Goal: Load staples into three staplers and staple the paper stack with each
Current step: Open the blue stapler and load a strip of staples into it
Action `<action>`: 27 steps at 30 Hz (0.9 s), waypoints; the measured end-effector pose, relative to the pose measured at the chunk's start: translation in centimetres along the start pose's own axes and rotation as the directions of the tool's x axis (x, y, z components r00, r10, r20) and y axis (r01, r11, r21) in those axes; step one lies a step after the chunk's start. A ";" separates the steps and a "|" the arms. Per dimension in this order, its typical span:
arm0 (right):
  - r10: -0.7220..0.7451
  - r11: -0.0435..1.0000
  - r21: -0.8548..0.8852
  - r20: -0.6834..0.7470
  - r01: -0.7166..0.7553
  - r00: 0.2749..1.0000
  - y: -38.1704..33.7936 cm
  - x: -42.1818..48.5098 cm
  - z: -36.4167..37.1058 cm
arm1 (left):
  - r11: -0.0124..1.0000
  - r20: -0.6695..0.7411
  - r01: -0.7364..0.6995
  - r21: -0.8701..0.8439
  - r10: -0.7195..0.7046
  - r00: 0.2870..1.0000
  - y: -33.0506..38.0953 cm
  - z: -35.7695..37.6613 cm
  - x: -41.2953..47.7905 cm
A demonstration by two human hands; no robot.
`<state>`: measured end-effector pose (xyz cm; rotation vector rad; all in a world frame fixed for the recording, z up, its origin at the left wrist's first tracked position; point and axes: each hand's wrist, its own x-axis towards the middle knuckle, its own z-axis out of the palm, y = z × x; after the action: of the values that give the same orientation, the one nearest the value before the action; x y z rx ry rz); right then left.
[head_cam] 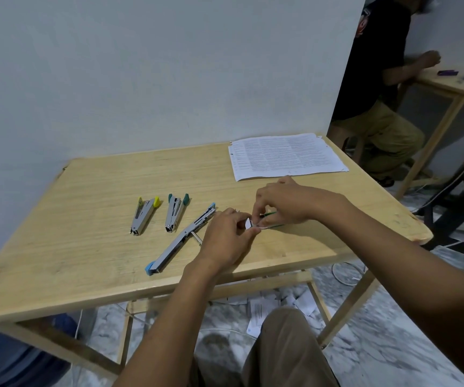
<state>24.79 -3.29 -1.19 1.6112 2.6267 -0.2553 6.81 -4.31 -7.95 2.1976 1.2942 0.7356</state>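
Three staplers lie on the wooden table: a yellow stapler at the left, a green stapler just beside it, and a blue stapler swung open flat, nearest the hands. Right of the blue one, both hands meet over a small box, white and green. The left hand pinches its white end and the right hand curls its fingertips on it from above. The paper stack lies at the table's far right corner, apart from the hands. Paper scraps litter the floor beneath.
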 end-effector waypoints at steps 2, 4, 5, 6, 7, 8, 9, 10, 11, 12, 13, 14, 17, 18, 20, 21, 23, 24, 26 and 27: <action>0.007 0.998 0.057 -0.029 -0.006 1.000 0.5 -0.1 0.6 | 1.000 -0.003 0.001 -0.005 -0.001 1.000 0.0 0.0 0.0; 0.032 0.987 0.158 -0.066 -0.021 0.997 0.9 -0.4 1.3 | 1.000 -0.007 0.006 -0.009 -0.006 1.000 0.1 0.1 0.0; 0.042 0.977 0.210 -0.085 -0.024 0.995 1.0 -0.6 1.5 | 1.000 -0.011 0.008 -0.012 -0.008 1.000 0.1 0.1 0.0; 0.053 0.967 0.252 -0.101 -0.026 0.993 1.0 -0.8 1.8 | 1.000 -0.016 0.009 -0.017 -0.009 1.000 0.1 0.1 0.0; 0.061 0.959 0.281 -0.116 -0.026 0.991 1.1 -0.9 1.9 | 1.000 -0.021 0.010 -0.025 -0.010 1.000 0.2 0.1 -0.1; 0.066 0.955 0.295 -0.129 -0.025 0.989 1.1 -1.1 2.0 | 0.999 -0.024 0.010 -0.033 -0.011 1.000 0.2 0.2 -0.1; 0.066 0.954 0.300 -0.142 -0.021 0.988 1.0 -1.2 2.1 | 0.999 -0.026 0.010 -0.038 -0.011 1.000 0.2 0.2 -0.1; 0.065 0.954 0.300 -0.154 -0.016 0.986 0.9 -1.2 2.2 | 0.999 -0.024 0.011 -0.037 -0.012 1.000 0.2 0.2 -0.1; 0.061 0.955 0.297 -0.163 -0.010 0.985 0.9 -1.2 2.2 | 0.999 -0.023 0.011 -0.033 -0.012 1.000 0.2 0.2 -0.1; 0.055 0.957 0.290 -0.166 -0.005 0.985 0.8 -1.2 2.2 | 1.000 -0.023 0.011 -0.029 -0.012 1.000 0.1 0.2 -0.1; 0.046 0.962 0.273 -0.165 0.001 0.985 0.8 -1.1 2.1 | 1.000 -0.025 0.012 -0.027 -0.012 1.000 0.1 0.2 -0.1; 0.034 0.970 0.244 -0.163 0.007 0.986 0.7 -1.0 2.0 | 1.000 -0.026 0.012 -0.024 -0.013 1.000 0.1 0.2 -0.2; 0.001 0.991 0.130 -0.164 0.021 0.987 0.5 -0.8 1.6 | 1.000 -0.021 0.011 -0.016 -0.011 1.000 0.1 0.1 -0.1; -0.007 0.995 0.095 -0.163 0.023 0.987 0.5 -0.7 1.5 | 1.000 -0.019 0.009 -0.014 -0.009 1.000 0.1 0.1 -0.1; -0.025 0.999 0.033 -0.148 0.030 0.989 0.4 -0.6 1.1 | 1.000 -0.018 0.004 -0.011 -0.004 1.000 0.0 0.1 0.0; -0.040 0.999 0.002 -0.141 0.041 0.989 0.3 -0.6 0.9 | 1.000 -0.019 0.001 -0.009 -0.001 1.000 0.0 0.1 0.0; -0.067 0.996 -0.064 -0.122 0.060 0.990 0.0 -0.6 0.3 | 1.000 -0.022 -0.002 -0.010 0.002 1.000 -0.1 0.1 0.0; -0.074 0.994 -0.091 -0.111 0.064 0.991 -0.1 -0.6 0.0 | 1.000 -0.024 -0.002 -0.011 0.002 1.000 -0.1 0.1 0.0; -0.082 0.989 -0.134 -0.096 0.069 0.992 -0.4 -0.6 -0.4 | 1.000 -0.027 -0.001 -0.012 0.001 1.000 -0.2 0.2 0.0; -0.081 0.986 -0.151 -0.086 0.067 0.993 -0.4 -0.5 -0.5 | 1.000 -0.029 -0.002 -0.012 0.002 1.000 -0.2 0.2 0.0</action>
<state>24.68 -3.87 -0.56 1.5160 2.7033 0.0124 6.82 -4.23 -8.27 2.1870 1.2987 0.7772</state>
